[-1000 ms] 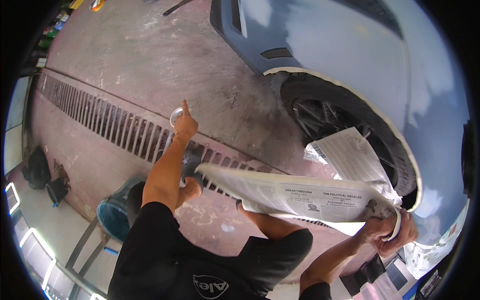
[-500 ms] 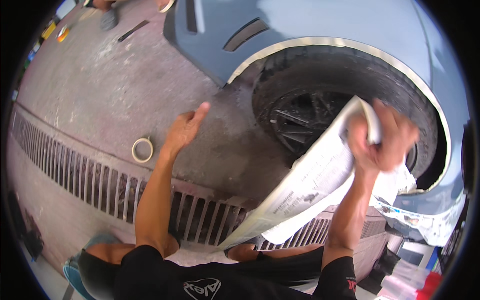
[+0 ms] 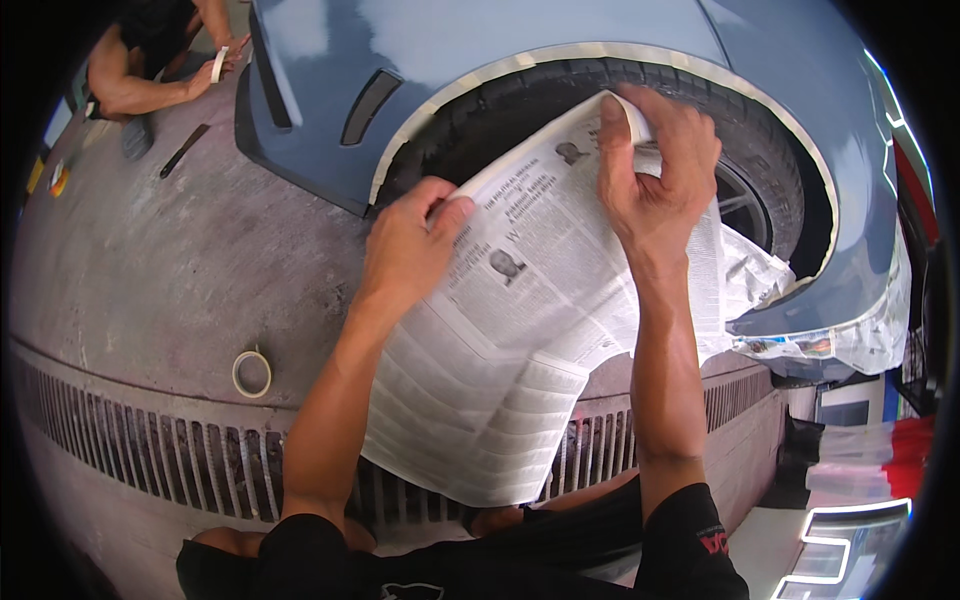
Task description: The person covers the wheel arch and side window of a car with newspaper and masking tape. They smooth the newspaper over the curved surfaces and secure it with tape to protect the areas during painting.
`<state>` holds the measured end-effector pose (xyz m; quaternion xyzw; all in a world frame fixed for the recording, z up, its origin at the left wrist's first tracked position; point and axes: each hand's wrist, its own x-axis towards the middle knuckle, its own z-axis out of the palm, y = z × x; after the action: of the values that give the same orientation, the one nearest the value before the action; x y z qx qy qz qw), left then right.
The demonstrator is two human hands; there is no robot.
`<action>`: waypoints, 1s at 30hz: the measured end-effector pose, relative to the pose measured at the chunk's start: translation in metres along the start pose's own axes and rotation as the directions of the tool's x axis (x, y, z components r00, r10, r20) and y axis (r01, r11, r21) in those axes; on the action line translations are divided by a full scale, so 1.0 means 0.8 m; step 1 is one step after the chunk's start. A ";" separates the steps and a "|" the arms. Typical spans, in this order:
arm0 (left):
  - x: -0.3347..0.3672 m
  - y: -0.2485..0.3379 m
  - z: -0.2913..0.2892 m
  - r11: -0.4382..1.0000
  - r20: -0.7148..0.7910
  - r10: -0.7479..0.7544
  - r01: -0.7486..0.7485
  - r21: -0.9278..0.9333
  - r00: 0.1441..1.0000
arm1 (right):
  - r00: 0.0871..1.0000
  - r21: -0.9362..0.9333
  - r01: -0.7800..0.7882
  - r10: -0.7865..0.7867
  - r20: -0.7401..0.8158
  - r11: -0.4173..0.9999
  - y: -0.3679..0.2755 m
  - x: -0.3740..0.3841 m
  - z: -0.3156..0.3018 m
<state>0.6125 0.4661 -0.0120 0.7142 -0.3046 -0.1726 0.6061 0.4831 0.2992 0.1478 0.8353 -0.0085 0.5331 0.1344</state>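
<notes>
A newspaper sheet (image 3: 500, 330) is spread between my hands in front of a car wheel (image 3: 765, 165). My left hand (image 3: 410, 245) pinches its upper left corner between thumb and fingers. Higher up, my right hand (image 3: 665, 170) grips the top edge, which is folded over there. The sheet hangs down toward my knees and covers most of the wheel. Pale masking tape (image 3: 500, 75) lines the rim of the wheel arch on the grey-blue car body (image 3: 560, 25). More newspaper (image 3: 755, 275) is bunched beside the lower right of the tyre.
A masking tape roll (image 3: 251, 374) lies on the floor near a metal drain grate (image 3: 200, 455). A dark flat tool (image 3: 184, 150) rests farther off. At upper left a co-worker (image 3: 150, 90) crouches, holding a tape roll (image 3: 218, 66). Paper covers the car's lower right part (image 3: 870, 335).
My left hand, empty before, has come up to the newspaper and taken its left corner. My right hand has drawn the sheet up and left, spreading it. The view has shifted, showing more of the co-worker.
</notes>
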 end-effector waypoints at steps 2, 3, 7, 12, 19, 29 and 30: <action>0.016 -0.008 0.005 0.998 -0.113 0.065 -0.068 -0.019 0.991 | 0.997 0.011 -0.067 0.068 -0.034 0.998 -0.006 0.006 0.005; 0.021 -0.008 0.010 0.993 -0.163 0.094 -0.104 -0.058 0.982 | 0.997 -0.025 -0.029 0.027 -0.077 0.999 -0.004 0.005 0.008; 0.037 -0.008 0.017 0.971 -0.307 0.179 -0.218 -0.096 0.935 | 0.975 0.088 -0.193 0.201 -0.096 0.977 0.002 0.002 0.011; 0.048 0.004 0.003 0.954 -0.421 0.227 -0.288 -0.085 0.878 | 0.850 0.381 -0.451 0.519 -0.093 0.807 -0.004 0.011 0.017; 0.053 0.020 -0.015 0.963 -0.482 0.222 -0.269 -0.031 0.847 | 0.774 0.512 -0.518 0.630 -0.059 0.685 -0.004 0.014 0.020; 0.062 0.026 -0.039 0.968 -0.507 0.210 -0.249 -0.009 0.836 | 0.747 0.536 -0.560 0.664 -0.002 0.631 -0.007 0.032 0.019; 0.063 0.025 -0.039 0.966 -0.507 0.216 -0.259 -0.015 0.835 | 0.747 0.543 -0.553 0.665 -0.014 0.632 -0.005 0.032 0.022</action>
<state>0.6651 0.4555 0.0199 0.6654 -0.2156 0.0827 0.7098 0.5103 0.3026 0.1629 0.7245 -0.1369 0.6155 -0.2786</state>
